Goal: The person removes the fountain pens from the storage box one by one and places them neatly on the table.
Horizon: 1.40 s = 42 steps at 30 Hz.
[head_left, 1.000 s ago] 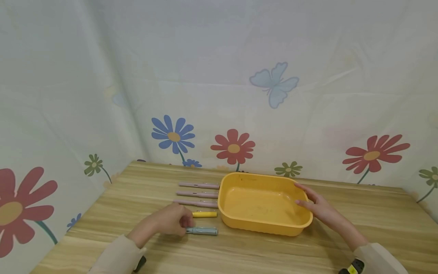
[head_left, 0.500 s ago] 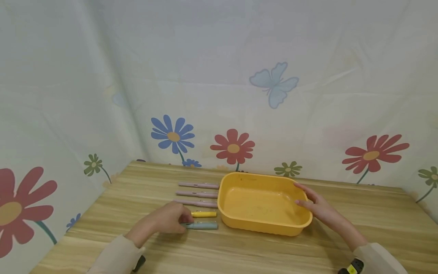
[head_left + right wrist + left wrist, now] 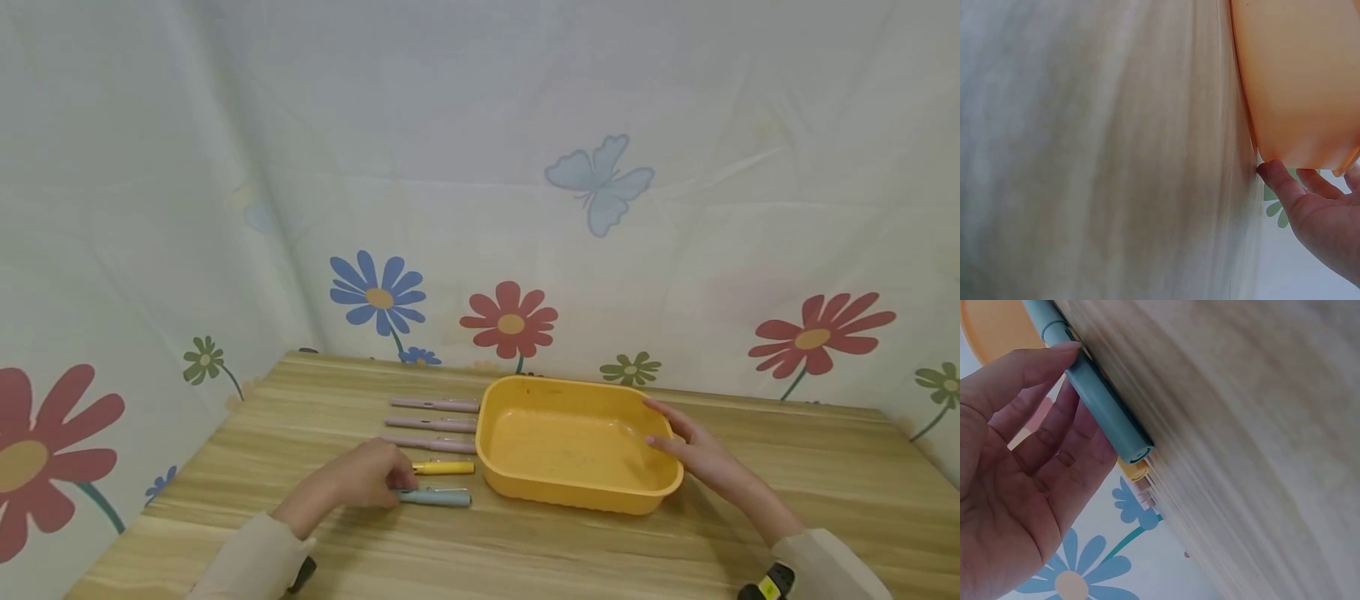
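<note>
My left hand [image 3: 367, 475] pinches a grey-blue pen [image 3: 442, 497] near its left end, low at the tabletop. In the left wrist view the thumb [image 3: 1063, 355] lies on the blue pen's barrel, with the other fingers partly hidden behind it. Just beyond lies a yellow pen [image 3: 450, 468], its left end covered by that hand. Three mauve pens [image 3: 435, 405] lie parallel farther back. My right hand [image 3: 701, 454] holds the right end of a yellow plastic tub [image 3: 577, 497], some fingertips over its rim. In the right wrist view a fingertip touches the tub's lower outside.
The wood-grain table [image 3: 525, 554] carries the pens left of the tub, their right ends close to its wall. A white curtain [image 3: 450, 167] printed with flowers and a butterfly hangs behind the table and along its left side.
The blue pen has shifted slightly up toward the yellow pen, then a little left and tilted, with the left hand moving slightly left. The right hand and tub look nearly still.
</note>
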Motion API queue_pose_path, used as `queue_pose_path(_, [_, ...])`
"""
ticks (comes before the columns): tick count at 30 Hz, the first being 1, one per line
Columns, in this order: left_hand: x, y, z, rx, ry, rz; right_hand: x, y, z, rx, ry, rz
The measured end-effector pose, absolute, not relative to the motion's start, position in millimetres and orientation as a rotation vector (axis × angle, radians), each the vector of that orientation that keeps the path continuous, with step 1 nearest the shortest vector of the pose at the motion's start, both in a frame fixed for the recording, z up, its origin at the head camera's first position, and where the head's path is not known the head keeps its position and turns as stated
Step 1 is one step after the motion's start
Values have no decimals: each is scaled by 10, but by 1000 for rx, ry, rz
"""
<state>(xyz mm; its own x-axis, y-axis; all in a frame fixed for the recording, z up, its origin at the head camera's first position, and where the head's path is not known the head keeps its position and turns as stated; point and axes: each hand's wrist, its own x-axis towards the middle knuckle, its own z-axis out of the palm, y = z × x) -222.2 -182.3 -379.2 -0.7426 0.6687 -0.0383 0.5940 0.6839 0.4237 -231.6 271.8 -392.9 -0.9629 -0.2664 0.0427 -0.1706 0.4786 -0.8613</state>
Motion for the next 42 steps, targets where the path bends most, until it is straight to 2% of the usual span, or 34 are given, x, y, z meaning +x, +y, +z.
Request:
queue_pose_path(15, [-2254, -1754, -3654, 1051, 2673, 751, -2318, 2707, -3922, -392, 2612, -1521])
queue_pose_path(34, [-2294, -1127, -3449, 1045, 2633, 1109, -2307, 2716, -3918, -392, 2602, -1520])
queue_pose_path(42, [-2320, -782, -3474, 1086, 2607, 1072, -2307, 2713, -3915, -403, 2590, -1544])
